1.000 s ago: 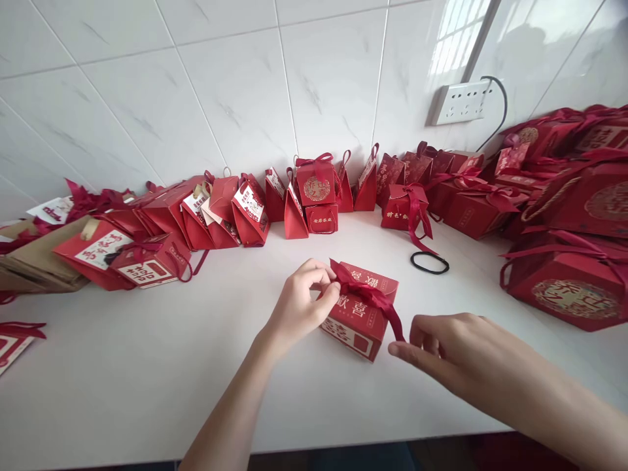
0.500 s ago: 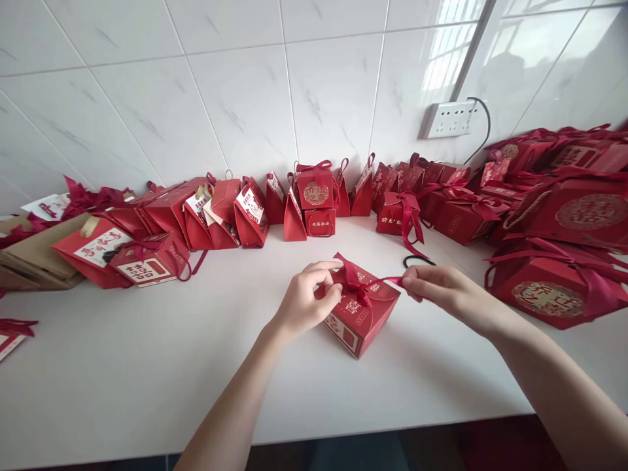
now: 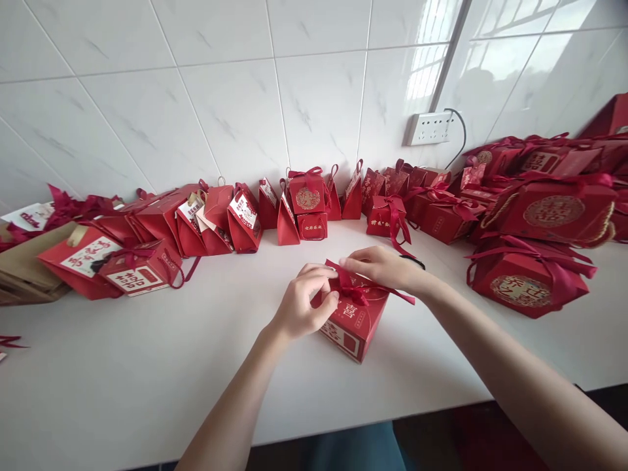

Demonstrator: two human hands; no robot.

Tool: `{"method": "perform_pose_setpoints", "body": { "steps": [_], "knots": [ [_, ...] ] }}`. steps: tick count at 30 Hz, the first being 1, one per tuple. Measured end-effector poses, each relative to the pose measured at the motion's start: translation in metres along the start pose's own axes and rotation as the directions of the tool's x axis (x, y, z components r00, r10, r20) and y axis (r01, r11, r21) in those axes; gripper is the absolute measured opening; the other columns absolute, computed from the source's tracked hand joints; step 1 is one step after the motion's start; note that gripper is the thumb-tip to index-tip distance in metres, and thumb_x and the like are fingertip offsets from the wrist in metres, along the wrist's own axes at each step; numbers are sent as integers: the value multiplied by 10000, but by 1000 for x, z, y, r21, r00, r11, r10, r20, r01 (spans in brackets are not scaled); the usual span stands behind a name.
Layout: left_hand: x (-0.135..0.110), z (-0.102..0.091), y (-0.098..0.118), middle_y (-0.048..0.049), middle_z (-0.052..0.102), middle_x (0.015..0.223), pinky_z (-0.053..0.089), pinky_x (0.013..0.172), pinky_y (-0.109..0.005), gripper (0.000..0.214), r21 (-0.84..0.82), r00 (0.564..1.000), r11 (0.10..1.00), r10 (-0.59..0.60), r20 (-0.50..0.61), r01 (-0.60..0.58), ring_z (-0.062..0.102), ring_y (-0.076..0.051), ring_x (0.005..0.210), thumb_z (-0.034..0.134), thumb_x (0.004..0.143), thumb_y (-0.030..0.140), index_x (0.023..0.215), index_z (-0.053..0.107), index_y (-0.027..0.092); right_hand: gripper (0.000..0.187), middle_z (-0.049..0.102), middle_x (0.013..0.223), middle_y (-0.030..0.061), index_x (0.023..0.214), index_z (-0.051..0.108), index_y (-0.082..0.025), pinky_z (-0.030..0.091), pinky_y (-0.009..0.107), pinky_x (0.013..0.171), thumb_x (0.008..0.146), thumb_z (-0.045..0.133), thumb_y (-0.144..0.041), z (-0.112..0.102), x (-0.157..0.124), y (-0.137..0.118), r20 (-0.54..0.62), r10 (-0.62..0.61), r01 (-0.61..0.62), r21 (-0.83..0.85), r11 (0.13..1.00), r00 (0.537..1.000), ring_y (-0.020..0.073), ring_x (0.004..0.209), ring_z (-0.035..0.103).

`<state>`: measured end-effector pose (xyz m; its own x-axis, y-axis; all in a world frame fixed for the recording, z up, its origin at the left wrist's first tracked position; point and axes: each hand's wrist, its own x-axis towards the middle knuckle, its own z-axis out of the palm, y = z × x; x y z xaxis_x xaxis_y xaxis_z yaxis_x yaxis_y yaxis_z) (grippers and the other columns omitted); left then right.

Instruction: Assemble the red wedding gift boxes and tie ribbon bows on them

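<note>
Red box (image 3: 360, 330) with a crimson ribbon (image 3: 353, 293) on the white table (image 3: 122, 373), five o'clock from the view's centre.
At the box's nine o'clock, the left hand (image 3: 307, 301) pinches the ribbon between thumb and fingers; at one o'clock, the right hand (image 3: 377, 265) reaches across the top, its grip impossible to tell.

At center frame, the right hand (image 3: 377, 267) is hiding most of the far edge of the box (image 3: 359, 322), its wrist (image 3: 428, 286) is partly covering a black band (image 3: 416, 261), and the left edge is cropping a ribbon (image 3: 10, 341) at lower left.
</note>
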<state>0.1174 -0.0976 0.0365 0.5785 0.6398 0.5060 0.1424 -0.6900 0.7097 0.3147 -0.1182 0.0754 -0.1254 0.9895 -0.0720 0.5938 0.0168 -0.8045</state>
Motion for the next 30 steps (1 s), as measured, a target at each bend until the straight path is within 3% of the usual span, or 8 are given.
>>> {"method": "perform_pose_setpoints", "body": {
  "steps": [3,8,13,16,23,25,27,30],
  "knots": [
    [0,0,-3,-90,657,912,441,946,-372,214,-48,1000,999,-18,7,18,544,-241,1138,514,770,198,580,416,207,305,706,909,40,875,694,-193,452,244,623,795,596,-471,7,9,-10,24,-17,18,-38,999,1000,171,768,629],
    [-1,0,-6,-98,671,1011,445,952,-391,214,-84,999,996,-37,11,38,554,-253,1139,524,771,200,586,415,203,177,689,769,18,786,671,-176,429,217,568,760,610,-340,14,14,-4,-44,-29,29,-2,1000,999,133,672,599],
    [-1,1,-5,-95,672,1035,433,970,-411,234,-98,999,995,-27,25,29,520,-268,1205,528,777,179,579,405,201,271,625,675,-3,681,608,-155,405,222,565,745,614,-419,9,10,9,-127,5,5,79,997,992,105,609,539],
    [-1,1,-3,-99,663,1009,461,924,-410,246,-126,999,992,-28,33,32,557,-272,1157,530,772,162,579,383,199,240,647,731,18,737,622,-151,438,241,640,746,622,-392,3,8,14,-146,22,2,158,987,989,124,677,584],
    [-2,8,-2,-68,612,944,456,900,-400,170,-218,999,975,-31,21,35,572,-232,1086,529,760,155,737,371,212,338,691,888,88,894,643,-153,469,257,629,815,600,-479,-7,-7,22,-211,169,-153,91,984,963,175,754,652],
    [-3,9,-4,-59,597,964,441,927,-406,175,-240,999,969,-49,12,51,562,-220,1088,529,754,154,803,373,215,468,689,889,123,835,655,-131,476,267,600,798,572,-591,-14,-18,27,-153,260,-241,135,961,953,183,722,647],
    [-4,10,-5,-56,583,1001,435,937,-407,218,-239,998,969,-60,9,61,564,-205,1062,528,745,143,901,394,216,617,683,826,139,716,653,-116,483,284,585,745,525,-719,-20,-30,33,14,315,-313,162,936,949,184,671,633],
    [-3,8,-4,-57,577,1013,438,930,-394,283,-189,998,981,-35,45,43,572,-189,988,502,744,125,1011,462,208,668,664,730,110,656,635,-122,477,289,600,687,518,-779,-27,-46,37,267,269,-318,164,934,925,169,638,610]
  ]
}}
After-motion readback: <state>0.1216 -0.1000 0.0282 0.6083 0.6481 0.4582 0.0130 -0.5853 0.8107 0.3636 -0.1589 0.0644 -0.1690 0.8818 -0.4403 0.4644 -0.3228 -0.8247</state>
